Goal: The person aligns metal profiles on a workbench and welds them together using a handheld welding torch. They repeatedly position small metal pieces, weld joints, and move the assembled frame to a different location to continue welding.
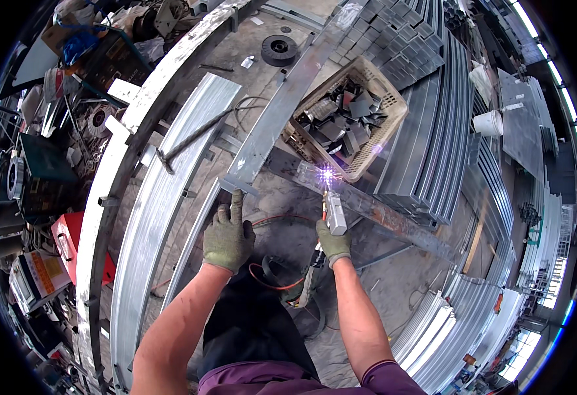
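Observation:
My right hand (334, 243), in a green work glove, is closed round a grey, box-bodied welding torch (335, 214). A bright violet-white spark burns at the torch's tip, over a rusty flat steel beam (394, 227) running crosswise. My left hand (228, 236), gloved alike, has its fingers stretched forward and apart. Its index fingertip meets a small metal strip (238, 186) at the near end of a long grey steel tube (269, 128); whether it presses on it I cannot tell. A cable and hose (307, 280) trail from the torch toward my legs.
A cream plastic crate (394, 108) of metal offcuts stands just beyond the spark. Stacked steel tubes (427, 145) lie at the right. Long metal profiles (170, 178) and a hammer-like rod (190, 141) lie at the left, beside a red case (78, 247) and clutter. An orange hose (275, 286) loops on the floor.

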`<control>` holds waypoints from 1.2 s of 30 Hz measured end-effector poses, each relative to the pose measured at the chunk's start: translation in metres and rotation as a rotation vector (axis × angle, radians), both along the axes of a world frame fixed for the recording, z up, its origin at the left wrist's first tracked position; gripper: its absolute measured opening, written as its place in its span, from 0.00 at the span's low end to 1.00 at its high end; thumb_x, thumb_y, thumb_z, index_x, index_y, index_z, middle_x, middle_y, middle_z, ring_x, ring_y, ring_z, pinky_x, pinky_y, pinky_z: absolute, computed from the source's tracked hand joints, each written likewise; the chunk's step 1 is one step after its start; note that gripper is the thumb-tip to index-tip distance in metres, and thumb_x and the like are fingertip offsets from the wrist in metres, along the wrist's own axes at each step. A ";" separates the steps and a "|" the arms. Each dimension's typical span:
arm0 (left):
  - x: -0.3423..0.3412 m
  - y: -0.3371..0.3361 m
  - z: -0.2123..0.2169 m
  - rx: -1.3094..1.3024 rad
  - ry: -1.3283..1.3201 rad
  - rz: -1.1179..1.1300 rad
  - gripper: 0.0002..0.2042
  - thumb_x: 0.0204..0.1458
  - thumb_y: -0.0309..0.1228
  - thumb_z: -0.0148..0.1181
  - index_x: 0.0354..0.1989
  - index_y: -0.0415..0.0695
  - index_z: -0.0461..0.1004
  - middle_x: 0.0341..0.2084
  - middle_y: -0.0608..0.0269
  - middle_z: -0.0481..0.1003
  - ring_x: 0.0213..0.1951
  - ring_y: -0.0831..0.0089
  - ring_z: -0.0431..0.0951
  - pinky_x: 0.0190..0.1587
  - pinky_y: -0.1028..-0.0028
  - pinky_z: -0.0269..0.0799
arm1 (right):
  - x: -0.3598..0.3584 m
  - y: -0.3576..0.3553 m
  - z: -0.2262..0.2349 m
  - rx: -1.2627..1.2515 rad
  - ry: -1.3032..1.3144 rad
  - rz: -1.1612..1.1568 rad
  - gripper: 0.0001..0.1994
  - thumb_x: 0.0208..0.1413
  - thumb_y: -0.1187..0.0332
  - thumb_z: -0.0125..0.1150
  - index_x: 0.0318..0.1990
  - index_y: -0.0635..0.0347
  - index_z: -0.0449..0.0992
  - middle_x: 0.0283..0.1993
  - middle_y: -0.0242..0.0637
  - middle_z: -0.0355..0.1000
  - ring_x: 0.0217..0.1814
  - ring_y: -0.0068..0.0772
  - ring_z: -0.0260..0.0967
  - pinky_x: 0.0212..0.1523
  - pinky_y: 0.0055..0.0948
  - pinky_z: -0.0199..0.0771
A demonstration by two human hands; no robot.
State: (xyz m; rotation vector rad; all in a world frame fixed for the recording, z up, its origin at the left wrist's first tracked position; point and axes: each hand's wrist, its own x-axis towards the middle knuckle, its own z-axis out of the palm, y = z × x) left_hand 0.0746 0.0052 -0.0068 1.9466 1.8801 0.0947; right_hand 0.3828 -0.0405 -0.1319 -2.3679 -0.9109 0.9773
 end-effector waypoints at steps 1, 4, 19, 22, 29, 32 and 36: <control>0.000 0.000 0.000 0.003 0.002 -0.001 0.44 0.60 0.39 0.60 0.84 0.45 0.46 0.61 0.32 0.72 0.58 0.38 0.78 0.55 0.47 0.80 | -0.001 -0.001 0.000 0.021 -0.013 -0.002 0.25 0.55 0.51 0.79 0.49 0.63 0.83 0.39 0.37 0.83 0.36 0.33 0.81 0.40 0.41 0.81; 0.000 0.000 0.000 -0.005 0.009 -0.010 0.44 0.60 0.39 0.60 0.84 0.45 0.45 0.61 0.32 0.72 0.59 0.39 0.78 0.55 0.48 0.79 | -0.003 -0.008 0.003 0.030 0.041 -0.040 0.25 0.54 0.51 0.79 0.49 0.63 0.84 0.40 0.40 0.83 0.37 0.35 0.82 0.40 0.41 0.81; 0.000 0.000 -0.001 0.009 0.010 -0.009 0.44 0.60 0.39 0.60 0.83 0.44 0.46 0.61 0.32 0.72 0.59 0.39 0.78 0.57 0.48 0.79 | -0.007 -0.018 0.012 -0.024 0.001 0.007 0.27 0.54 0.44 0.74 0.48 0.61 0.86 0.46 0.50 0.86 0.50 0.53 0.85 0.52 0.48 0.82; 0.000 0.001 0.002 -0.021 0.013 -0.001 0.44 0.60 0.39 0.60 0.83 0.43 0.46 0.61 0.33 0.73 0.58 0.40 0.78 0.56 0.48 0.79 | -0.009 -0.019 0.011 -0.004 -0.022 0.027 0.27 0.54 0.45 0.74 0.48 0.61 0.85 0.45 0.50 0.85 0.50 0.53 0.85 0.51 0.47 0.82; 0.000 0.001 0.000 -0.003 0.004 -0.009 0.44 0.60 0.39 0.60 0.83 0.44 0.46 0.63 0.34 0.71 0.59 0.40 0.78 0.56 0.48 0.79 | -0.007 -0.024 0.014 0.021 0.013 0.015 0.27 0.54 0.46 0.75 0.49 0.61 0.85 0.43 0.46 0.85 0.48 0.51 0.85 0.50 0.47 0.82; -0.001 0.000 -0.001 -0.020 0.003 -0.002 0.44 0.61 0.40 0.60 0.84 0.45 0.45 0.63 0.34 0.71 0.60 0.40 0.77 0.57 0.47 0.79 | -0.010 -0.026 0.023 0.020 0.092 -0.031 0.26 0.54 0.49 0.76 0.51 0.61 0.84 0.43 0.41 0.85 0.46 0.45 0.84 0.48 0.44 0.81; 0.003 0.002 0.000 -0.029 0.007 -0.001 0.45 0.61 0.41 0.60 0.84 0.46 0.44 0.63 0.33 0.71 0.60 0.40 0.77 0.58 0.47 0.78 | -0.002 -0.041 0.026 0.160 0.251 -0.044 0.11 0.61 0.63 0.75 0.43 0.58 0.81 0.35 0.28 0.77 0.32 0.22 0.74 0.32 0.33 0.74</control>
